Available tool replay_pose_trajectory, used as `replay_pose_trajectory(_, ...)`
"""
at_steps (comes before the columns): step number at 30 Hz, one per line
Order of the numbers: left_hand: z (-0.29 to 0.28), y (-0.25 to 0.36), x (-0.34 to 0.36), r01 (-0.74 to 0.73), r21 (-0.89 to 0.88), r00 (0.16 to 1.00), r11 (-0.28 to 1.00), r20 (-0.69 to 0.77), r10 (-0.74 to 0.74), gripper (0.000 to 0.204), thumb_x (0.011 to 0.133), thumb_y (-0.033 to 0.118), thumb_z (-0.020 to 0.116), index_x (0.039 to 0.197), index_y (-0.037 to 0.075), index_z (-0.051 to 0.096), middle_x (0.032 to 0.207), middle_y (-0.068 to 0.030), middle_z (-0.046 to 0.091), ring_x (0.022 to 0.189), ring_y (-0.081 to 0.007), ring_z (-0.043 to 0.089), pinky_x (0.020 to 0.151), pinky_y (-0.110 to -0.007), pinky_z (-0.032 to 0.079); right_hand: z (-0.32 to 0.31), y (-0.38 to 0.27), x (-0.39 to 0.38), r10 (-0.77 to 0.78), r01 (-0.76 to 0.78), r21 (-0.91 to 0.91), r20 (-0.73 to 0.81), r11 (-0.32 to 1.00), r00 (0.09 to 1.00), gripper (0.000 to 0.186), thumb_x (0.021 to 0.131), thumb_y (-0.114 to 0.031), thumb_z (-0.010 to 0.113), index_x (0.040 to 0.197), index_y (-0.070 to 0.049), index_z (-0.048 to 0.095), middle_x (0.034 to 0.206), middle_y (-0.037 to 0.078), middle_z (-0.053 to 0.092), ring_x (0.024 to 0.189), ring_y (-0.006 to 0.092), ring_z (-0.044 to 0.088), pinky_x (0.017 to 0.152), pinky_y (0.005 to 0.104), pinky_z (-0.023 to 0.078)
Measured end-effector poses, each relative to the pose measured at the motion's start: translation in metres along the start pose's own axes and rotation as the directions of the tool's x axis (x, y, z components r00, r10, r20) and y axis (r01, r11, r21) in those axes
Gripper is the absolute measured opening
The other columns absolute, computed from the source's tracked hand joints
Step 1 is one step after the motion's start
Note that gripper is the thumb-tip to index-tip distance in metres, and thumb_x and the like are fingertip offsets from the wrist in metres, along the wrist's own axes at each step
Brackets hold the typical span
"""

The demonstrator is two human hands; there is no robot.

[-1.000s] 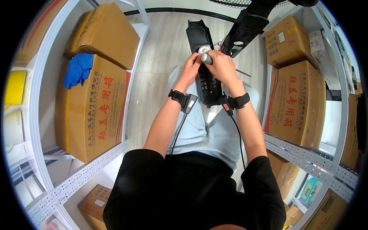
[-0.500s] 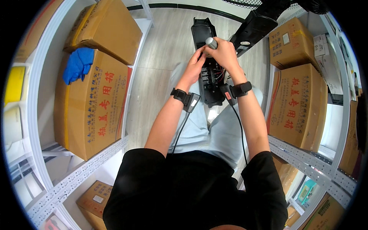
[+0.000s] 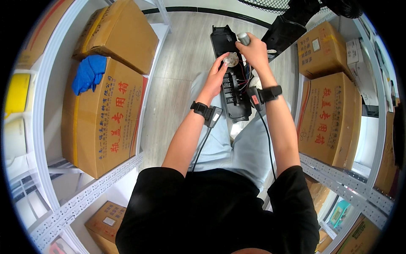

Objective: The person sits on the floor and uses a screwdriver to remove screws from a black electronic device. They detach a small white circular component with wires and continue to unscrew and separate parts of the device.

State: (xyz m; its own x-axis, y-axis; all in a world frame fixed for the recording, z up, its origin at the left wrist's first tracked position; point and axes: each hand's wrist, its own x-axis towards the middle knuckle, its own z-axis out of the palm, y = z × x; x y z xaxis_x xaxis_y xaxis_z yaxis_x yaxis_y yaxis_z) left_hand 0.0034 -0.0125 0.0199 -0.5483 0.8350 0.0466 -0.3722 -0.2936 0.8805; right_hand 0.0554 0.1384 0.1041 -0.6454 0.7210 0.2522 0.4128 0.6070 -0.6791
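A long black plastic housing (image 3: pixel 239 111) lies over my lap, with a row of black switch-like parts (image 3: pixel 229 88) and thin red and dark wires on it. My left hand (image 3: pixel 215 80) holds a round, whitish translucent part (image 3: pixel 231 59) between thumb and fingers, above the housing. My right hand (image 3: pixel 255 53) is closed round a short grey cylinder (image 3: pixel 243 39), tilted over the housing's right side. The cylinder's lower end is hidden by the hand, so I cannot tell its kind. Both wrists wear black straps with small cabled devices.
A black upright unit (image 3: pixel 284 36) with a wire grille (image 3: pixel 270 4) stands ahead on the right. Shelves with cardboard boxes (image 3: pixel 103 118) (image 3: pixel 325 120) flank me on both sides. A blue cloth (image 3: pixel 89 74) hangs on a left box. Grey plank flooring (image 3: pixel 169 84) lies ahead.
My right hand has moved right with the grey cylinder, away from my left hand. The round whitish part now shows in my left hand, and the housing has shifted slightly.
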Motion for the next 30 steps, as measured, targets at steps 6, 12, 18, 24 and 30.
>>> replay_pose_trajectory(6, 0.002, -0.002, 0.002, -0.038, -0.027, 0.998, 0.999, -0.06, 0.036, 0.06, 0.1, 0.014, 0.048, 0.152, 0.015, 0.019, 0.151, -0.0075, 0.03, 0.139, -0.0192, 0.026, 0.113, -0.035, 0.021, -0.069, -0.028, -0.047, 0.13, -0.076, 0.295, -0.169, 0.953, 0.977, 0.025, 0.081, -0.029, 0.076, 0.088, -0.005, 0.07, 0.073, 0.004, 0.068, 0.069, 0.0063, 0.06, 0.062, 0.0237, 0.047)
replay_pose_trajectory(12, 0.001, -0.002, 0.001, 0.122, -0.166, 0.981, 0.979, -0.128, -0.144, 0.081, 0.096, 0.017, 0.058, 0.154, 0.014, 0.001, 0.149, -0.012, 0.03, 0.132, -0.0209, 0.037, 0.108, -0.035, 0.032, -0.123, -0.043, -0.075, -0.156, 0.188, 0.039, -0.407, 0.981, 0.9, 0.027, 0.078, -0.03, 0.077, 0.09, -0.007, 0.069, 0.083, 0.006, 0.061, 0.075, 0.0187, 0.058, 0.068, 0.0287, 0.046)
replay_pose_trajectory(18, 0.0, -0.017, 0.007, 0.016, -0.119, 0.992, 0.993, -0.122, -0.03, 0.033, 0.094, 0.02, 0.061, 0.12, 0.004, 0.047, 0.118, -0.0058, 0.055, 0.106, -0.0127, 0.052, 0.092, -0.03, 0.043, -0.118, -0.046, -0.086, 0.107, 0.078, 0.482, -0.345, 0.873, 0.933, 0.025, 0.079, -0.027, 0.077, 0.089, -0.006, 0.069, 0.083, 0.005, 0.062, 0.074, 0.0141, 0.06, 0.066, 0.0271, 0.047)
replay_pose_trajectory(24, 0.002, -0.014, 0.006, 0.06, -0.114, 0.986, 0.992, -0.149, -0.077, 0.036, 0.093, 0.019, 0.062, 0.121, 0.004, 0.044, 0.118, -0.0062, 0.054, 0.106, -0.0132, 0.052, 0.091, -0.03, 0.044, -0.094, -0.041, -0.084, -0.046, 0.118, 0.168, -0.381, 0.979, 0.923, 0.028, 0.076, -0.03, 0.081, 0.088, -0.007, 0.071, 0.083, 0.005, 0.064, 0.072, 0.0159, 0.06, 0.064, 0.0278, 0.048)
replay_pose_trajectory(30, 0.002, -0.015, 0.007, 0.051, -0.128, 0.989, 0.99, -0.134, -0.069, 0.036, 0.093, 0.019, 0.062, 0.121, 0.004, 0.044, 0.118, -0.0064, 0.054, 0.106, -0.014, 0.052, 0.091, -0.03, 0.044, -0.088, -0.044, -0.083, -0.095, 0.152, 0.109, -0.408, 0.982, 0.908, 0.029, 0.075, -0.029, 0.081, 0.088, -0.007, 0.07, 0.082, 0.005, 0.064, 0.073, 0.016, 0.061, 0.064, 0.0284, 0.048)
